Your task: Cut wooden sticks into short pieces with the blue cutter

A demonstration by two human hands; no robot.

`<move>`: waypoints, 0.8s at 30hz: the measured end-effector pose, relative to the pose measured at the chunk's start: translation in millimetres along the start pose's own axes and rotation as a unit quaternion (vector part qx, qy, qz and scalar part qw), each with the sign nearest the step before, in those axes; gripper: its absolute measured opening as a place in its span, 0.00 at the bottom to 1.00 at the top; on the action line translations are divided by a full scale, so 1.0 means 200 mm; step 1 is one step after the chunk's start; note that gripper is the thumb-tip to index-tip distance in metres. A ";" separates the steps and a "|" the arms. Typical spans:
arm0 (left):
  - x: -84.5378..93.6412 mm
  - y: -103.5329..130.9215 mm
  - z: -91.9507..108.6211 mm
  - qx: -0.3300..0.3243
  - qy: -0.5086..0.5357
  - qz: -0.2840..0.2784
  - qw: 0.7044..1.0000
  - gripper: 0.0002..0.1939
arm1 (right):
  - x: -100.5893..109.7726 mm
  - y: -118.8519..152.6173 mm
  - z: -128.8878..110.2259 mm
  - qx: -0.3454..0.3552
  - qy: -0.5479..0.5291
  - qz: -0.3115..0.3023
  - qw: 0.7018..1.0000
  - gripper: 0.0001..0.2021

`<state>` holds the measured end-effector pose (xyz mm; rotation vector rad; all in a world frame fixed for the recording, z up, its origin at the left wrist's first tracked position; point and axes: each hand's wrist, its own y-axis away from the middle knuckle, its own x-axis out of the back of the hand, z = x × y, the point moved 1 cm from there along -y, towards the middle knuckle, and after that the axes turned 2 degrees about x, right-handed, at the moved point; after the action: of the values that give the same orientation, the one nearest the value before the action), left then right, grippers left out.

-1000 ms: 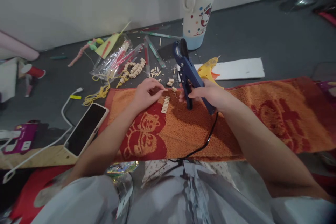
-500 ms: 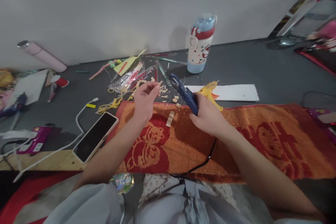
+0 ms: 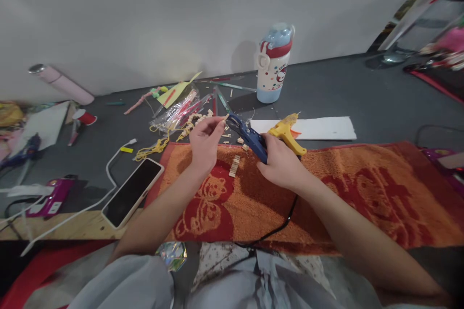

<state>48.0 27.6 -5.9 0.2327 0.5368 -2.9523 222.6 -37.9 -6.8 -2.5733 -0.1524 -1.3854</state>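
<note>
My left hand [image 3: 205, 140] pinches a short wooden stick piece [image 3: 226, 117] between thumb and fingertips. My right hand [image 3: 281, 159] is wrapped around a dark blue glue gun [image 3: 250, 137], whose front end is at the stick piece; whether they touch I cannot tell. A black cord [image 3: 290, 215] runs down from below the right hand across the towel. Under the hands, a row of small wooden pieces [image 3: 234, 166] lies side by side on the orange and red towel [image 3: 261, 203]. More short pieces are scattered just beyond, partly hidden by the glue gun.
A yellow glue gun [image 3: 286, 131] rests by a white strip [image 3: 326, 128] behind my right hand. Beyond stands a cartoon-printed bottle [image 3: 274, 65]. Left are a phone [image 3: 132, 193], white cable [image 3: 108, 169], yellow string [image 3: 154, 148], plastic packets [image 3: 177, 106] and a pink flask [image 3: 61, 83].
The glue gun has moved left and slightly down, and its front end has come up to the stick piece. My left hand has shifted slightly right, still pinching the piece.
</note>
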 end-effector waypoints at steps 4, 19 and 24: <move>0.00 0.02 0.00 0.001 -0.012 0.002 1.000 0.05 | 0.00 0.00 0.00 0.010 -0.004 0.008 1.000 0.27; -0.01 0.03 -0.01 0.010 0.021 -0.009 1.000 0.15 | 0.00 0.01 -0.01 0.012 -0.017 0.003 1.000 0.25; -0.01 0.04 -0.01 0.001 -0.006 -0.022 1.000 0.14 | 0.01 0.01 -0.02 -0.003 -0.018 -0.003 1.000 0.23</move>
<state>52.3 22.3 -10.3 0.2058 0.5436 -2.9950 220.7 -39.8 -3.6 -2.6063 -0.1628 -1.3440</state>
